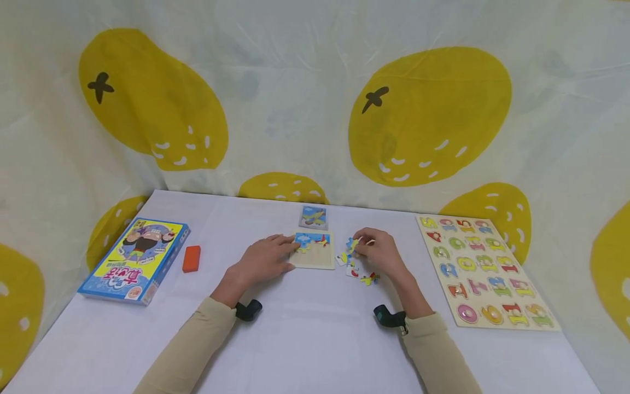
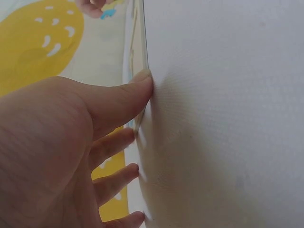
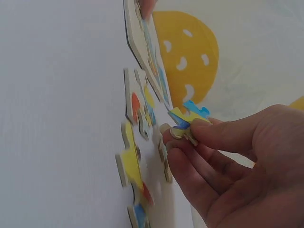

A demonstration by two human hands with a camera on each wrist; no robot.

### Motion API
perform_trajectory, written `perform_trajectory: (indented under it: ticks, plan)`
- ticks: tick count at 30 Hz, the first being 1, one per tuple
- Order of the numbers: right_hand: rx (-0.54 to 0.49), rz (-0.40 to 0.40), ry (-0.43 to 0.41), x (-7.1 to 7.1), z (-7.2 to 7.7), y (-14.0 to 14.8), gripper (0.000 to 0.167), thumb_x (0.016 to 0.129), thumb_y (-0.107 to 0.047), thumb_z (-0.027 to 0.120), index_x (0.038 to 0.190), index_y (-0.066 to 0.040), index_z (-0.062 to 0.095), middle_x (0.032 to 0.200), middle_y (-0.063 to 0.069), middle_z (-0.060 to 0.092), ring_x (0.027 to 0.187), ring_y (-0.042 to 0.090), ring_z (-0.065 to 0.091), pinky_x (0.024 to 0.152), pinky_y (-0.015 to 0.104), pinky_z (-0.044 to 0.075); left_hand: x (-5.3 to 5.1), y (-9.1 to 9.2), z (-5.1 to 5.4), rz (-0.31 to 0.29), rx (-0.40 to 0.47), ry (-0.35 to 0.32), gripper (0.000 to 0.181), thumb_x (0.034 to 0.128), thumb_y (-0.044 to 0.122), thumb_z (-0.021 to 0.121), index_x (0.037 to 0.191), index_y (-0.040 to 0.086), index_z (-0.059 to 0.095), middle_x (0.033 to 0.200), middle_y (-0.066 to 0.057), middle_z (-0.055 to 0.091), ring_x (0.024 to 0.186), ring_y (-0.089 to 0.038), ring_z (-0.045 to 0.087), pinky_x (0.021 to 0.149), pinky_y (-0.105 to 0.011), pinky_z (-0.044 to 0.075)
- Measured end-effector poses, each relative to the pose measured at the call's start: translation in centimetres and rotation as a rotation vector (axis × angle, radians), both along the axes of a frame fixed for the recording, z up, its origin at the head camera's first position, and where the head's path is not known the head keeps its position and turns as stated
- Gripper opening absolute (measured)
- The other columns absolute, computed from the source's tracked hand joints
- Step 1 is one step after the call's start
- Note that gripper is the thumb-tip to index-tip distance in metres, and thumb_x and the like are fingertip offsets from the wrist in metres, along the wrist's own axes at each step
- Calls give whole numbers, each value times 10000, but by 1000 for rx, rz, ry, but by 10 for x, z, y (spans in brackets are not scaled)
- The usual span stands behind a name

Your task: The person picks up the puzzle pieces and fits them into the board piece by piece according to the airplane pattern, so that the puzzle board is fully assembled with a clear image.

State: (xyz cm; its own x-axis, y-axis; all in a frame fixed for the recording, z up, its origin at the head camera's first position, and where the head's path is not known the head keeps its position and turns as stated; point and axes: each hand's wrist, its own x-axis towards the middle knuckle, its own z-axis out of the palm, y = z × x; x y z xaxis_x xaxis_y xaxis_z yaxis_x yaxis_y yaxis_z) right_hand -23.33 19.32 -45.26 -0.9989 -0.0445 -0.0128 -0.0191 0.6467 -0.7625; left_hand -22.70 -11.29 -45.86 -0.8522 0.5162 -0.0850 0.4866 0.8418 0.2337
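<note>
The left hand (image 1: 266, 259) (image 2: 57, 123) has its fingers spread at the left edge of a small wooden puzzle board (image 1: 322, 260), its thumb touching the board's edge in the left wrist view. Blue and yellow pieces lie along the board's upper part. Right of the board, the right hand (image 1: 383, 253) (image 3: 251, 156) pinches a yellow and blue puzzle piece (image 3: 192, 117) between thumb and fingers, raised off the table. Several loose pieces (image 1: 352, 269) (image 3: 130, 164) lie below and beside that hand.
A small picture card (image 1: 313, 217) lies behind the board. To the left are an orange block (image 1: 191, 259) and a blue and yellow box (image 1: 135, 260); a large number board (image 1: 482, 273) lies at the right. Patterned cloth hangs behind the table.
</note>
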Motion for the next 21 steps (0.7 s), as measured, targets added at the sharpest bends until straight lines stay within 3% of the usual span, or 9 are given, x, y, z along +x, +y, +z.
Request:
perform_trajectory:
  ticks: [4, 10, 21]
  plan:
    - [-44, -25, -25, 0, 3, -15, 127, 888, -102, 677, 1011, -85, 708, 900, 94, 661, 808, 224, 600, 694, 254, 513, 0, -1, -2, 6, 0, 0, 607, 935, 420, 667, 1486, 247, 480, 1574, 18, 427, 1474, -257, 369, 1178, -475, 360]
    - [-99, 5, -36, -2, 1, -33, 95, 888, -110, 708, 967, -57, 709, 918, 102, 707, 808, 191, 652, 731, 266, 547, 0, -1, -5, 8, -2, 3, 607, 935, 426, 664, 1486, 250, 480, 1575, 23, 426, 1473, -254, 372, 1181, -469, 356]
    - [-207, 13, -61, -7, -7, -66, 72, 854, -36, 724, 921, -22, 701, 827, 117, 700, 677, 166, 663, 613, 255, 555, 0, 0, 0, 7, 3, 10, 590, 936, 415, 667, 1471, 230, 502, 1560, 4, 447, 1458, -272, 391, 1169, -482, 370]
